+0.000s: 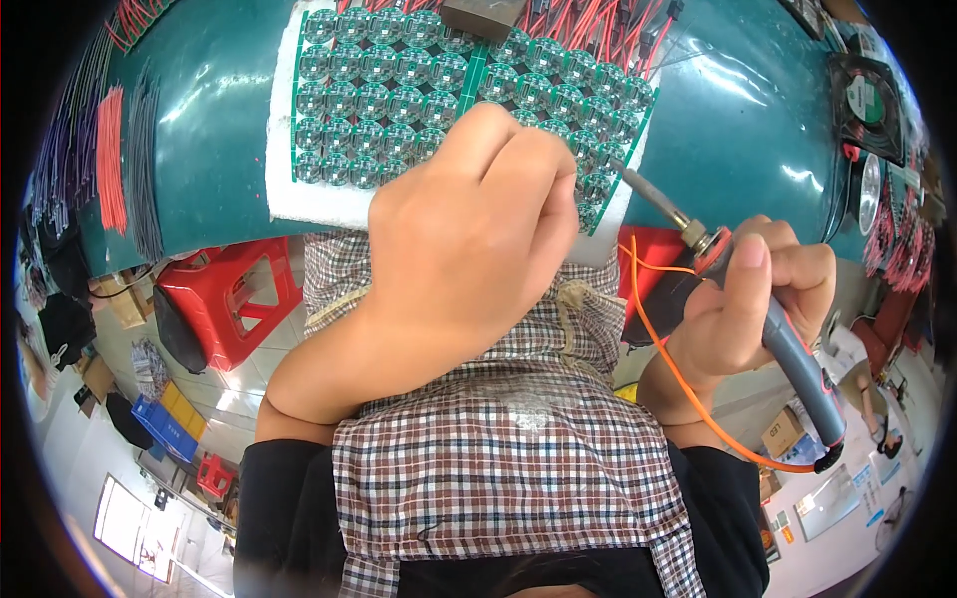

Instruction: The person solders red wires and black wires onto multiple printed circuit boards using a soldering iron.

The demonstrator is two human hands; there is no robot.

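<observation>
My left hand point(469, 224) is closed, with its fingers curled down over the circuit board panels. Whatever those fingers pinch is hidden beneath them. My right hand point(758, 294) grips a soldering iron point(797, 364) with a dark grey handle. Its tip points up and left, close to the right edge of the panels. The green panels point(374, 105) carry rows of small round boards and lie on a white foam sheet point(286, 189). From the iron's rear end an orange cord point(678, 384) loops back toward the table edge.
A dark block point(483, 15) sits at the panels' far edge, beside red and black wires point(623, 35). Bundles of red wires point(111, 164) and grey wires point(145, 164) lie on the left. At the right stands a black fan point(865, 105). A red stool point(229, 299) is below the table.
</observation>
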